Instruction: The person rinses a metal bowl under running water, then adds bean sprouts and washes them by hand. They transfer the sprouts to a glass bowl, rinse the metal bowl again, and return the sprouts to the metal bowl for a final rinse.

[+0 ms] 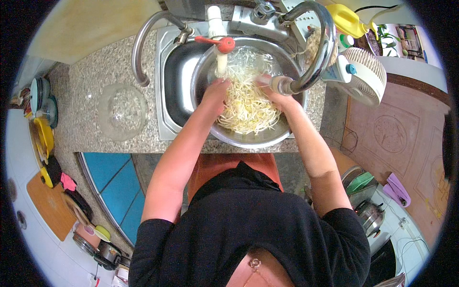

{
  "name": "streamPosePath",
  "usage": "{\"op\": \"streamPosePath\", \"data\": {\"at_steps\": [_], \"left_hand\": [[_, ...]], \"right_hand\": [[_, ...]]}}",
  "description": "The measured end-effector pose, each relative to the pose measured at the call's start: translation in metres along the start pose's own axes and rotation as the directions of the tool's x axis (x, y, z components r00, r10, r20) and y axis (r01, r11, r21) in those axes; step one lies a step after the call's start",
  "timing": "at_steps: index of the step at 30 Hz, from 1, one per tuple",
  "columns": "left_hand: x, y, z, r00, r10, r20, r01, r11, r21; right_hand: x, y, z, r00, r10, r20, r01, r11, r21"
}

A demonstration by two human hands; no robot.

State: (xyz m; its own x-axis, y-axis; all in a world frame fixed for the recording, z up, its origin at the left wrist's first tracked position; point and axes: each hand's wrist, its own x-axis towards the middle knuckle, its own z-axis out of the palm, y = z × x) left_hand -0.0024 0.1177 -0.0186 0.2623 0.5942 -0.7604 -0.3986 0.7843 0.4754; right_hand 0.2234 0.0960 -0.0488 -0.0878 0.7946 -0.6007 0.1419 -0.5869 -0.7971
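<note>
A large steel basin (251, 142) rests over the sink and holds water and a heap of pale bean sprouts (249, 111). My left hand (216, 94) reaches into the basin at the heap's left side, its fingertips partly hidden among sprouts and water. On the other side, my right hand (275, 96) touches the sprouts, partly covered by the end of a curved chrome faucet (324, 46). How far the fingers close on sprouts cannot be made out. A white tap (215, 21) with a red lever (226, 45) points down into the basin near my left hand.
The steel sink (175, 118) shows left of the basin, under a second curved faucet (138, 53). A clear glass bowl (122, 134) stands on the speckled counter (86, 107). Right of the sink are a white fan (362, 77), a bottle (344, 41) and a yellow jug (344, 19).
</note>
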Motion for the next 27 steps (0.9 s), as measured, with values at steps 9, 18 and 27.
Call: {"op": "streamPosePath", "data": {"at_steps": [9, 18, 27], "left_hand": [[-0.049, 0.011, 0.031, 0.966, 0.207, 0.151, -0.257, 0.761, 0.596], [-0.037, 0.034, 0.011, 0.825, 0.354, 0.44, -0.374, -0.241, 0.896], [0.061, -0.016, -0.016, 0.819, 0.465, 0.335, -0.379, 0.001, 0.926]], "right_hand": [[-0.059, -0.092, -0.015, 0.983, -0.123, 0.135, 0.169, 0.89, -0.423], [0.006, -0.077, -0.047, 0.807, -0.473, 0.355, 0.517, 0.274, -0.811], [0.025, -0.042, 0.017, 0.826, -0.423, 0.374, 0.483, 0.186, -0.856]]}}
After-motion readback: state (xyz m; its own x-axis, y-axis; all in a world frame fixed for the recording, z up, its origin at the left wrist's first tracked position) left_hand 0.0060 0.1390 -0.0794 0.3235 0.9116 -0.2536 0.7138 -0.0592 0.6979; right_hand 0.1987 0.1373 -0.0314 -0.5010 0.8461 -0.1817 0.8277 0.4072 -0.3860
